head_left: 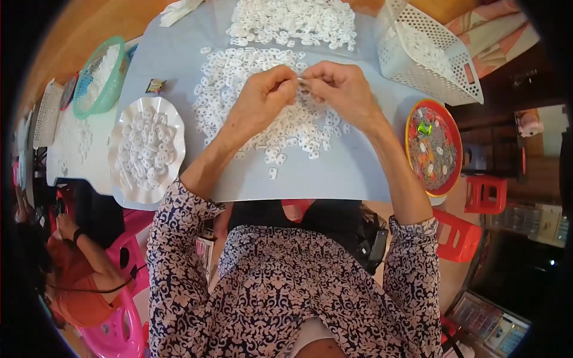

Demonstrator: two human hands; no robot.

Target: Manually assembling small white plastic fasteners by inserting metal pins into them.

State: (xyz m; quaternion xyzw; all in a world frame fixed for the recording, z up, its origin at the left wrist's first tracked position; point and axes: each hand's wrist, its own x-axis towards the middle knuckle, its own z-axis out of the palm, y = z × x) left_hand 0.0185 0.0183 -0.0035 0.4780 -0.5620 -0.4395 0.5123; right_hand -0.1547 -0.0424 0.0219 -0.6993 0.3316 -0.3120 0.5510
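Both my hands meet over a wide heap of small white plastic pieces with two holes each [221, 89] on the pale table [352, 173]. My left hand [262, 98] pinches with thumb and forefinger, and my right hand [343, 92] pinches close against it. Something small sits between the fingertips, too little of it showing to name. To the left, a white wavy-rimmed plate [136, 192] bears many similar white pieces. On the right a red-rimmed round tray [458, 152] holds a grey tangle of small bits and a green wrapper [424, 128].
Another white heap [292, 21] lies at the table's far side. A white perforated basket [430, 80] stands far right, and a green basket [113, 89] far left. A small wrapper [156, 85] lies near the plate. A person in orange [83, 280] sits at left; red stools [458, 235] stand right.
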